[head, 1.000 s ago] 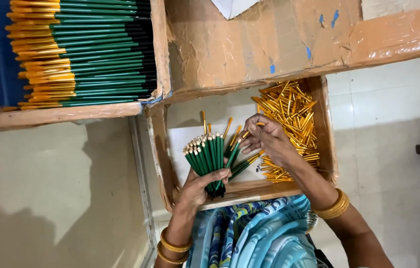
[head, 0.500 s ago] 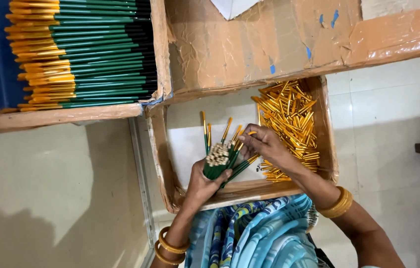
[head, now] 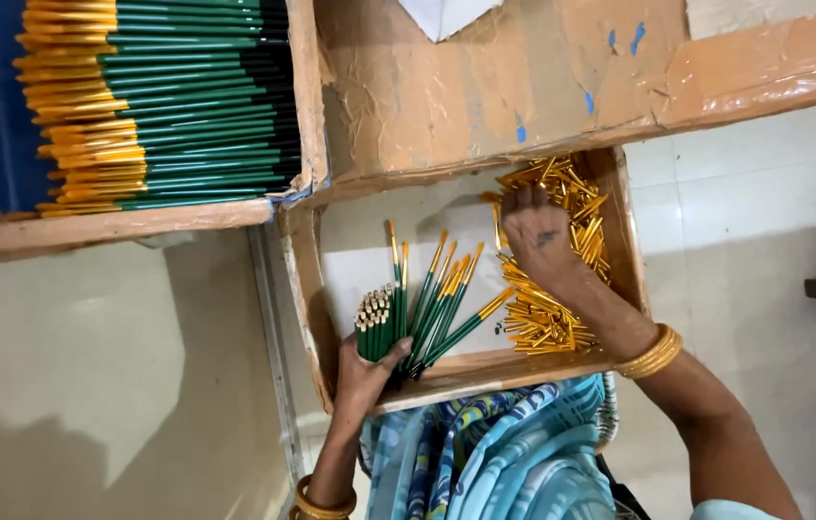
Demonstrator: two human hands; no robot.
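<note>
Seen from above, a person sits over a shallow cardboard box (head: 304, 289) resting at their lap. Their left hand (head: 365, 371) is closed around the lower ends of a bundle of green pencils (head: 418, 313), held fanned and tilted away from the body, so the bare wooden tips and the gold-capped ends stand apart and are easy to tell from each other. Their right hand (head: 535, 231) reaches to the far right of the box and presses down into a loose heap of gold metal caps (head: 548, 308); its fingertips are buried, so I cannot tell whether they pinch one. The heap lies just beside the bundle, within the same box. Further away, a second box holds finished pencils (head: 167, 101) stacked in neat rows.
</note>
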